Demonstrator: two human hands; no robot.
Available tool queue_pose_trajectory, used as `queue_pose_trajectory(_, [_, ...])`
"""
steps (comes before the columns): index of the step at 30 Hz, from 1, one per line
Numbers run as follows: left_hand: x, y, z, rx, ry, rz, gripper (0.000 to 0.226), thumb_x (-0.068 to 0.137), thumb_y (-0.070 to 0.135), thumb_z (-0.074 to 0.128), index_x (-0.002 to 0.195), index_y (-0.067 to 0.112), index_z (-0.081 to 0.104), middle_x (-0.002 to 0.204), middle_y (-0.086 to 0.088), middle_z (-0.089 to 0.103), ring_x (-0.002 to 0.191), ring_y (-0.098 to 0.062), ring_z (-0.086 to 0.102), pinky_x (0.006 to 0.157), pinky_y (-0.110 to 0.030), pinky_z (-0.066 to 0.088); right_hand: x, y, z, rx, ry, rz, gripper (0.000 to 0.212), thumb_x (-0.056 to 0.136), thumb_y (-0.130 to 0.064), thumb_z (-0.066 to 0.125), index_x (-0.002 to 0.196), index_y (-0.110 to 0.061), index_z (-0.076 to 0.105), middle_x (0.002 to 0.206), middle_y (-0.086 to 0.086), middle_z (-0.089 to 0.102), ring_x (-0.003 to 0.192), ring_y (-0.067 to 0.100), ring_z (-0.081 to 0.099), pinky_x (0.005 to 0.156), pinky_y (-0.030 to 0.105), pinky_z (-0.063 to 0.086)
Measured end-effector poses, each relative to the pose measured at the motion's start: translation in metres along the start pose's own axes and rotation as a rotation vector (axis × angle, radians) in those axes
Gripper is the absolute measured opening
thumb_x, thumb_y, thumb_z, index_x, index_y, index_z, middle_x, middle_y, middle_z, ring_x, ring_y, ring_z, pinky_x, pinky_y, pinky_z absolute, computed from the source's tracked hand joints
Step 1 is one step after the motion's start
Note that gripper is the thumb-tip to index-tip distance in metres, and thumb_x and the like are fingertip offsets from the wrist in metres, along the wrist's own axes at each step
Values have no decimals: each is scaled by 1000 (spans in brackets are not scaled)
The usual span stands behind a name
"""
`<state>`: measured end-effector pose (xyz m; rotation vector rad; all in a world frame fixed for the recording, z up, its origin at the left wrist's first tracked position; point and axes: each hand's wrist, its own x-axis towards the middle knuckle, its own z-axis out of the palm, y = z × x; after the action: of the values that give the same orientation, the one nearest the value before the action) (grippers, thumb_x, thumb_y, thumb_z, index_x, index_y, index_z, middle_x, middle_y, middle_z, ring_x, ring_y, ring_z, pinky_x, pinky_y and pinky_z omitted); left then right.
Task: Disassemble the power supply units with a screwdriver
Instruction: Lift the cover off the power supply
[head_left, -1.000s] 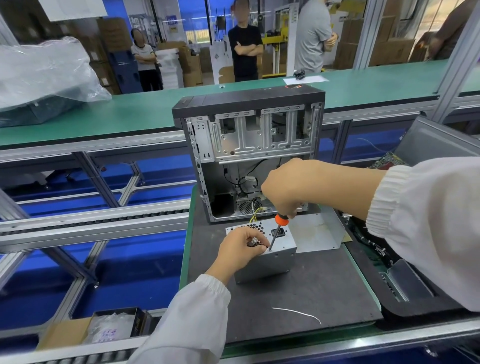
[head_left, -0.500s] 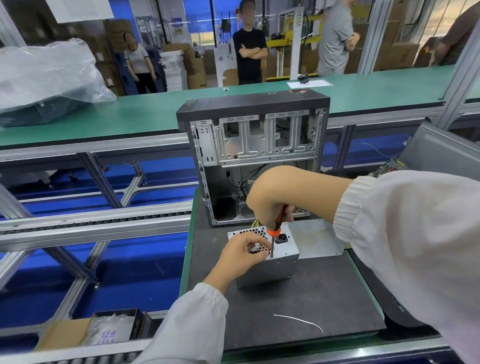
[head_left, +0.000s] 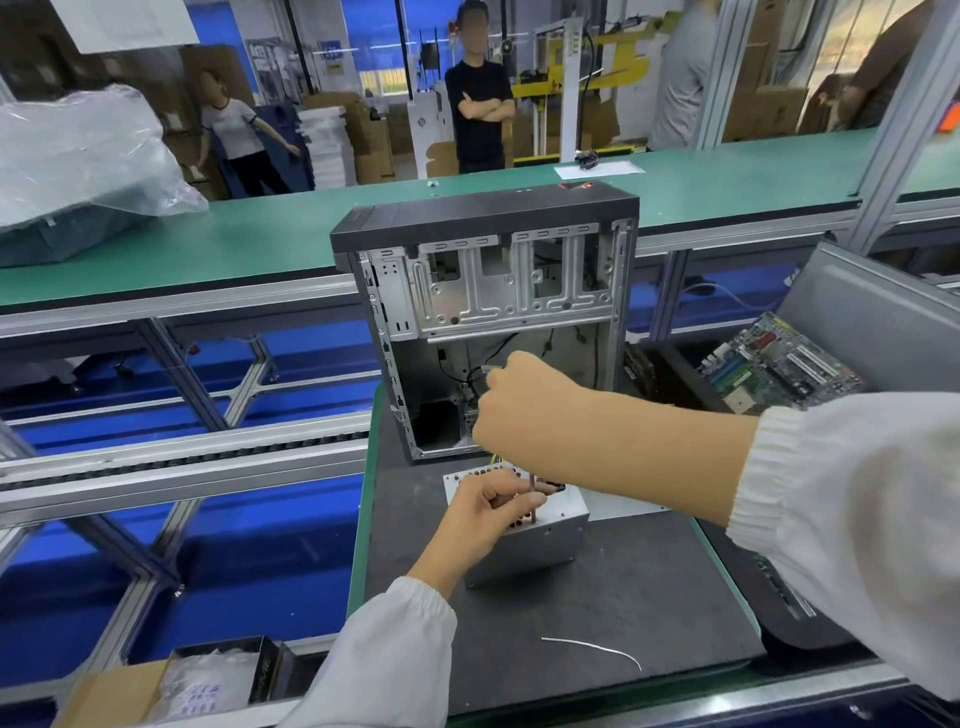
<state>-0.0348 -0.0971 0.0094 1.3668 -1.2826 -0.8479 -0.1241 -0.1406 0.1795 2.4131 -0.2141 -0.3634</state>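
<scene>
A silver power supply unit (head_left: 540, 540) stands on the dark mat (head_left: 597, 613), in front of an open computer case (head_left: 493, 322). My left hand (head_left: 485, 512) grips the unit's top near its vent holes. Above it, my right hand (head_left: 524, 405) is curled round the screwdriver's handle, which the fist hides. Only the metal shaft of the screwdriver (head_left: 532, 493) shows, standing upright with its tip on the unit's top face beside my left fingers.
A flat metal cover (head_left: 623, 506) lies right of the unit. A white cable tie (head_left: 592, 648) lies on the mat's near part. A motherboard (head_left: 774, 364) and dark panels sit to the right. Boxes (head_left: 171, 686) stand lower left. People stand beyond the green bench (head_left: 260, 239).
My right hand has risen and shifted a little, now hiding the orange handle. The screwdriver stands more upright on the unit. My left hand stays on the unit's top.
</scene>
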Motion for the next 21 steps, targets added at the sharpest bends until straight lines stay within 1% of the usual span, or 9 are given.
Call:
queue_pose_trajectory(3, [1,-3,2,28,-5,-6,14,89,11,69,85,20,79,62,2,49,64,-8,42,64,-15,34,-10,14,1,175,-22,23,14,88,-20,64,83,-14,53,103,3,60,96,26,58,66,32,41])
queue_pose_trajectory(5, [0,-6,3,26,-1,0,9,88,14,70,87,17,79,58,5,49,63,-7,43,66,-18,35,-17,30,3,408,-37,93,42,78,-53,70,87,-14,58,91,1,59,83,23,60,59,29,42])
queue_pose_trajectory(8, [0,-6,2,-3,4,3,8,87,17,71,87,16,79,76,-19,63,71,-16,51,70,-29,41,-25,45,4,504,23,301,65,74,-81,45,65,-16,42,66,0,47,56,15,47,45,26,30])
queue_pose_trajectory(10, [1,-6,1,-6,16,6,8,85,21,72,86,19,80,86,-30,63,75,-23,52,73,-34,42,-27,42,5,412,44,368,65,80,-80,31,63,-17,35,63,-1,42,52,13,40,44,26,24])
queue_pose_trajectory(13, [2,-8,0,-18,14,14,7,82,28,73,83,27,79,88,-36,60,76,-28,51,74,-39,44,-23,33,9,407,66,355,61,90,-70,28,66,-15,34,64,-2,38,55,17,40,48,27,25])
queue_pose_trajectory(15, [2,-9,-1,-29,-11,-2,9,85,25,72,84,31,79,81,-30,60,75,-26,50,73,-35,46,-25,34,9,470,36,306,50,94,-63,33,82,-14,41,68,-4,35,64,20,43,54,30,29])
queue_pose_trajectory(17, [2,-10,-3,-31,-42,-16,14,87,22,71,85,35,78,74,-18,55,72,-23,48,73,-30,47,-26,38,8,563,-13,251,33,97,-53,41,102,-20,44,71,-6,35,63,16,41,52,29,29])
queue_pose_trajectory(19, [2,-9,-4,-35,-57,-18,20,89,20,70,84,37,77,71,-15,51,70,-21,46,74,-28,46,-28,40,7,650,-50,199,23,97,-41,49,110,-23,45,75,-7,38,64,13,43,50,27,28])
queue_pose_trajectory(21, [2,-7,-4,-33,-64,-20,19,89,18,70,87,35,78,73,-18,53,71,-20,47,72,-25,45,-29,44,5,716,-98,132,19,96,-29,54,113,-27,47,83,-6,46,78,18,51,57,29,37])
